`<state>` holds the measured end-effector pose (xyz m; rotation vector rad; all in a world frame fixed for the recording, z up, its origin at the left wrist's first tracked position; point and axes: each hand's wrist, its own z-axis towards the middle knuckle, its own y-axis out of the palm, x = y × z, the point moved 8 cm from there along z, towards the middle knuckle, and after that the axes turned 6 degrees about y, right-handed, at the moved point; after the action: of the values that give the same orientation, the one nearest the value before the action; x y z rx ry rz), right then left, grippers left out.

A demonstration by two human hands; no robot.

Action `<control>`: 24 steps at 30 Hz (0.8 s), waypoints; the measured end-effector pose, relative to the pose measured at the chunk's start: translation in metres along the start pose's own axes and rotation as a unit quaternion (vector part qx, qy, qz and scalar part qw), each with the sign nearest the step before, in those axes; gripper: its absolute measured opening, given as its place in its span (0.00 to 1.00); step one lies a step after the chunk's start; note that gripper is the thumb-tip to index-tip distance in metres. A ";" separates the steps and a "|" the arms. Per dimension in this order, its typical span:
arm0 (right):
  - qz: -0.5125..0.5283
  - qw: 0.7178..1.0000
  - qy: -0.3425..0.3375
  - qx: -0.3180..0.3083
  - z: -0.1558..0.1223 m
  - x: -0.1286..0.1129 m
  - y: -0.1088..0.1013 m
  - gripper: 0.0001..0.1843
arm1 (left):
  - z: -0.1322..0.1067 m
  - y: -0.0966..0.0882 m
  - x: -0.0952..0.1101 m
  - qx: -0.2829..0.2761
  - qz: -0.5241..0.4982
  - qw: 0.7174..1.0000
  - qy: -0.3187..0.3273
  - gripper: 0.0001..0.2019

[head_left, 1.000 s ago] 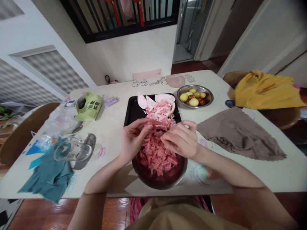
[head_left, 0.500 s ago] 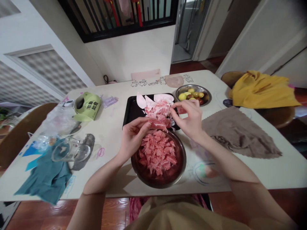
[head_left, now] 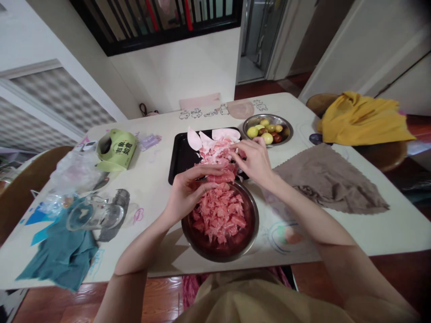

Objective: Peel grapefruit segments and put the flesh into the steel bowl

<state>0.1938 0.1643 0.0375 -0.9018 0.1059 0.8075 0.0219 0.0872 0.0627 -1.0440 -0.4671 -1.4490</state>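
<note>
- The left hand (head_left: 186, 190) clasped the left end of one pink fruit segment (head_left: 220, 176).
- The segment lay level, its long axis along the near edge of the table (head_left: 155, 179), free end pointing right, over the far rim of the large bowl (head_left: 252, 226).
- The right hand (head_left: 255, 159) touched the peel pile (head_left: 215, 150) on the one black tray (head_left: 180, 157); I could not tell whether it gripped.
- Of two metal bowls, the small bowl (head_left: 287, 130) stood toward the far right corner.

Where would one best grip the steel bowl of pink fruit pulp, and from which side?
Likely by the rim of the steel bowl, from the near right side: that edge is bare, while the left hand overhangs the far-left rim and the black tray sits behind.
</note>
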 end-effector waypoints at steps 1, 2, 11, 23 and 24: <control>0.013 1.000 -0.004 0.002 0.000 -0.004 -0.004 0.10 | 0.000 0.000 0.000 0.005 -0.005 1.000 0.001 0.09; 0.028 1.000 -0.008 0.008 -0.001 -0.010 -0.010 0.10 | 0.000 -0.001 0.000 0.012 -0.009 1.000 0.001 0.08; -0.026 0.967 -0.205 0.147 -0.029 -0.087 -0.074 0.06 | -0.005 -0.012 0.003 0.090 -0.018 0.996 0.005 0.10; -0.050 0.957 -0.245 0.149 -0.035 -0.096 -0.077 0.04 | -0.010 -0.011 0.011 0.086 -0.010 0.996 0.025 0.10; -0.034 0.962 -0.230 0.144 -0.034 -0.094 -0.078 0.03 | -0.010 -0.010 0.011 0.084 -0.015 0.996 0.025 0.11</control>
<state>0.1868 0.0574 0.1051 -0.4246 -0.2115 0.8914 0.0109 0.0745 0.0691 -0.8677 -0.5594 -1.4326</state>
